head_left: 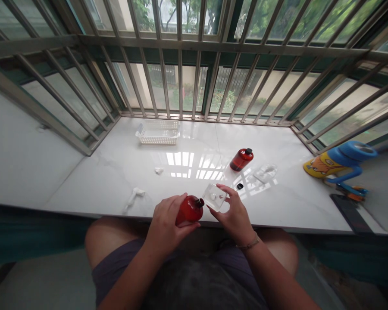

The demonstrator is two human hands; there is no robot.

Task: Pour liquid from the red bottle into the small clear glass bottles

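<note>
My left hand (168, 217) is wrapped round a red bottle (190, 209) at the front edge of the white counter. The bottle is tilted to the right, its dark neck uncapped. Between the thumb and fingers of my right hand (234, 211) is a small clear square glass container (214, 197). Its near side sits close by the bottle's mouth; whether the two touch I cannot tell. A small black cap (239, 186) lies on the counter just beyond my right hand. Farther back stands a second red bottle (242, 159) with its black cap on.
A white perforated basket (158, 137) sits at the back left. Crumpled white tissue (136, 197) and a small white scrap (158, 171) lie at left. A clear plastic item (265, 173), a blue-and-yellow tumbler (338, 160) and a dark phone (351, 213) are at right. Window bars (181, 86) close the back.
</note>
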